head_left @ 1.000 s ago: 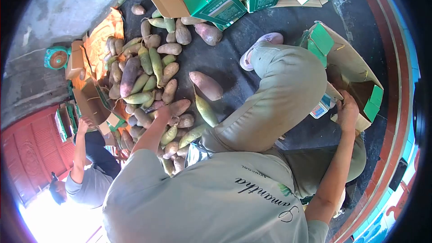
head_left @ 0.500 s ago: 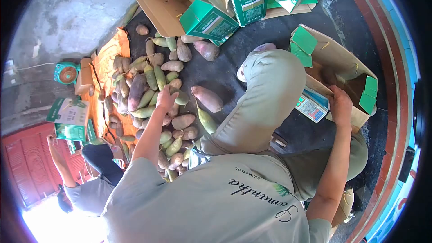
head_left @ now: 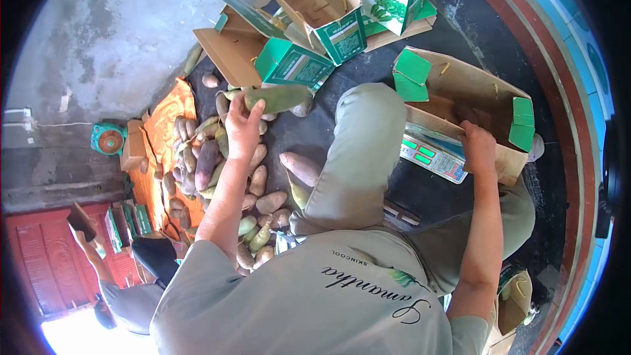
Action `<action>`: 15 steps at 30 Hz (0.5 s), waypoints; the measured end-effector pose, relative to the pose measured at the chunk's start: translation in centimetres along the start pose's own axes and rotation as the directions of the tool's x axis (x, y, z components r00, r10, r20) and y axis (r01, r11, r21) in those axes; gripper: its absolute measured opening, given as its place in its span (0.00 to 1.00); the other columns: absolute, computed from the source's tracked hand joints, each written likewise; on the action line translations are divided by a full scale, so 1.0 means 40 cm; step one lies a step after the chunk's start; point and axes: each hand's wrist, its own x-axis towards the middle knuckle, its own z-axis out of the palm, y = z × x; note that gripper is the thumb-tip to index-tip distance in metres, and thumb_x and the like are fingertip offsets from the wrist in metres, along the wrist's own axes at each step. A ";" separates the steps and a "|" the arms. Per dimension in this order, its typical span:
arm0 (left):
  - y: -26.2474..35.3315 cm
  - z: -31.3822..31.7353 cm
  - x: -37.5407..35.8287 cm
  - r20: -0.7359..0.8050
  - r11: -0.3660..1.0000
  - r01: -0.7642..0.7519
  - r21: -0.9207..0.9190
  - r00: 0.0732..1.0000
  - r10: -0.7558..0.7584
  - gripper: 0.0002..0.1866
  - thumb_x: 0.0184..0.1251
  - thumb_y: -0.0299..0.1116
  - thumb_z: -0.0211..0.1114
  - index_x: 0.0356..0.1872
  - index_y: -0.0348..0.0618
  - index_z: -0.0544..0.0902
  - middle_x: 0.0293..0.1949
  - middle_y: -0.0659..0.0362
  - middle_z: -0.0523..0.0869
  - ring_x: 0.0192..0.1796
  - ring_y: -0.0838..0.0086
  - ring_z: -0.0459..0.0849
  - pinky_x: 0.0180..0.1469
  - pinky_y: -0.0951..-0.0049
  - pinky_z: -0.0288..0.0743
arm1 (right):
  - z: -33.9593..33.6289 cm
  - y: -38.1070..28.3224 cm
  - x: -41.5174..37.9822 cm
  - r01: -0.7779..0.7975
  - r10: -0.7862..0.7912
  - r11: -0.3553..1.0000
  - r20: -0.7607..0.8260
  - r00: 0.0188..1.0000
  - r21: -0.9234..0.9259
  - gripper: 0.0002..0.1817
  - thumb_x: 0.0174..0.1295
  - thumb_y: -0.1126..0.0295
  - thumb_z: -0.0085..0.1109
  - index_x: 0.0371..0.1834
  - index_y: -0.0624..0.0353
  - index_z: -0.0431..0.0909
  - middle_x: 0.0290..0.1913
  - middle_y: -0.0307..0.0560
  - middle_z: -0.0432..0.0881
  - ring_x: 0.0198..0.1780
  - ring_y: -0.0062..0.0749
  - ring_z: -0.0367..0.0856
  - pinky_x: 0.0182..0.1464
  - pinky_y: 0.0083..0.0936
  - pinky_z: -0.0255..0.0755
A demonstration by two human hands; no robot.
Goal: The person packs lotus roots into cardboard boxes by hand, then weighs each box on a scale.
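In my left hand (head_left: 242,125) is a large green radish (head_left: 282,99), held up level above the pile, with thumb and fingers closed around it. Under and beside that hand lie many loose radishes, some green and some purplish, such as a pink-purple radish (head_left: 301,168) near my knee. My right hand (head_left: 478,148) grips the near wall of an open cardboard box (head_left: 506,158) with green flaps, its fingertips over the rim. Inside that box a dark roundish shape (head_left: 465,113) shows in shadow. The box sits on a digital scale (head_left: 434,160) with lit green displays.
Open green-and-brown cartons (head_left: 299,59) stand ahead of me. An orange sheet (head_left: 174,115) lies under part of the pile. At the lower left another person (head_left: 135,299) handles a carton. A small teal fan (head_left: 108,139) stands by the wall.
My left hand has picked a green radish from the pile and raised it forward. My right hand stays on the box edge. The view has shifted, and the scale's displays now show.
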 end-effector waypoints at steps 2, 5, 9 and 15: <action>0.065 0.037 0.018 -0.012 0.997 -0.047 -0.056 0.999 0.047 0.22 0.64 0.28 0.65 0.56 0.30 0.71 0.48 0.51 0.81 0.50 0.73 0.79 0.56 0.74 0.71 | 0.001 0.000 0.000 -0.008 0.008 1.000 -0.007 1.000 -0.016 0.09 0.50 0.68 0.64 0.31 0.55 0.74 0.29 0.48 0.81 0.37 0.45 0.82 0.38 0.40 0.74; 0.176 0.090 0.038 -0.020 0.987 -0.107 -0.121 0.994 0.106 0.22 0.65 0.29 0.64 0.56 0.31 0.70 0.48 0.52 0.81 0.52 0.74 0.78 0.57 0.74 0.71 | 0.007 0.002 -0.004 -0.016 0.016 1.000 -0.046 0.999 0.010 0.07 0.51 0.69 0.61 0.31 0.54 0.74 0.29 0.48 0.81 0.37 0.44 0.82 0.38 0.39 0.74; 0.289 0.165 0.056 0.030 0.957 -0.172 -0.232 0.983 0.183 0.21 0.65 0.29 0.64 0.57 0.32 0.71 0.48 0.54 0.81 0.50 0.74 0.79 0.56 0.73 0.72 | 0.018 0.010 0.003 0.004 -0.007 0.999 -0.072 0.997 -0.032 0.03 0.52 0.71 0.54 0.31 0.54 0.75 0.29 0.47 0.81 0.36 0.43 0.82 0.38 0.38 0.74; 0.387 0.338 0.040 0.254 0.969 -0.180 -0.172 0.942 0.220 0.21 0.65 0.31 0.63 0.56 0.35 0.73 0.47 0.55 0.82 0.49 0.73 0.80 0.54 0.73 0.73 | 0.018 0.004 -0.002 0.057 -0.060 0.997 -0.063 0.996 -0.048 0.03 0.54 0.73 0.51 0.30 0.53 0.75 0.28 0.47 0.81 0.35 0.41 0.82 0.37 0.37 0.75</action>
